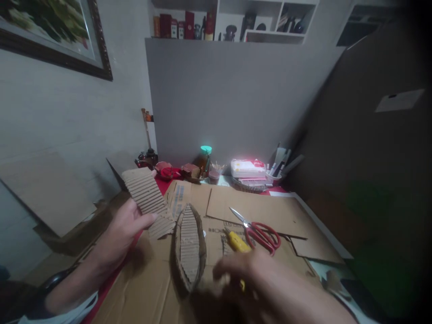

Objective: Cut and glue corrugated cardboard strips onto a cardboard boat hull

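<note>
Nearest to me, blurred and reaching in from the lower right, is my right hand point(251, 266), its fingers curled over the yellow utility knife point(238, 242); I cannot tell whether they grip it or only hover there. The blade end points away from me. My left hand point(125, 221) pinches a corrugated cardboard strip point(146, 192) between thumb and fingers, tilted up with its ridges showing. Between my hands sits a boat-shaped cardboard piece point(190, 240), pointed at both ends, a low wall running round its ribbed floor. It rests on the flat cardboard point(148, 281) spread over the red-covered bench point(109, 286). Just beyond the knife lie red-handled scissors point(261, 235), tips pointing away and to the left. Farther back stand a turquoise-lidded jar point(205, 158) and a white-and-pink soft pack point(249, 169).
</note>
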`<state>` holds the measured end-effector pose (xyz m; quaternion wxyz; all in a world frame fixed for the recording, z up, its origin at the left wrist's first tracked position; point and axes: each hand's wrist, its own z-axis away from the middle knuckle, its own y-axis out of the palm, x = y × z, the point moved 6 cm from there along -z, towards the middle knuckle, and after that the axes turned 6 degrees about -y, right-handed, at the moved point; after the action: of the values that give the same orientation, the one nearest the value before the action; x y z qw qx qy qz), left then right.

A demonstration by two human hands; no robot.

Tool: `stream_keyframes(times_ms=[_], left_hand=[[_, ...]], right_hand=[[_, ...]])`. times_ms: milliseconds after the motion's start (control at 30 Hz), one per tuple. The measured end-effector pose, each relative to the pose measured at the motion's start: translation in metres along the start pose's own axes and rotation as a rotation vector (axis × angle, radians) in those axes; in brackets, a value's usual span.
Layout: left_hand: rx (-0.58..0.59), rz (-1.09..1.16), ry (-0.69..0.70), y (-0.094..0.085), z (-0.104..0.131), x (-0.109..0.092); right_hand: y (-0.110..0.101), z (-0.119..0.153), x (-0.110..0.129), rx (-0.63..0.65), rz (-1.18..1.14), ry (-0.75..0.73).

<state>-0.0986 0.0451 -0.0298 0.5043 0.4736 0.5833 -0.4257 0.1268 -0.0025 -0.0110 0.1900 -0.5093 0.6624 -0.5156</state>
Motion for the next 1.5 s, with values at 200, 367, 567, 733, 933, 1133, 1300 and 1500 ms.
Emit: stream_keyframes(times_ms=[200,367,567,733,933,1133,1300,1500], left_hand=[[0.049,-0.006,-0.136,0.001,-0.016,0.046],[0.036,0.105,-0.181,0.006,-0.017,0.067],[0.116,0.135,-0.248,0.015,-0.015,0.079],[0.191,0.075,-0.265,0.019,-0.017,0.091],[0.167,-0.023,-0.253,0.017,-0.018,0.092],[0.131,-0.078,-0.243,0.017,-0.021,0.090],[0.124,-0.100,-0.229,0.018,-0.022,0.088],[0.141,-0.148,-0.239,0.020,-0.020,0.089]], right_hand=[[0.043,-0.072,-0.113,0.182,0.003,0.146],[0.089,-0.114,-0.144,0.219,0.018,0.041],[0.104,-0.131,-0.145,0.281,0.032,-0.048],[0.104,-0.132,-0.147,0.340,0.021,-0.039],[0.103,-0.125,-0.147,0.341,-0.058,0.018],[0.097,-0.110,-0.146,0.272,-0.142,0.032],[0.095,-0.099,-0.147,0.231,-0.180,-0.008],[0.096,-0.094,-0.148,0.219,-0.182,-0.027]])
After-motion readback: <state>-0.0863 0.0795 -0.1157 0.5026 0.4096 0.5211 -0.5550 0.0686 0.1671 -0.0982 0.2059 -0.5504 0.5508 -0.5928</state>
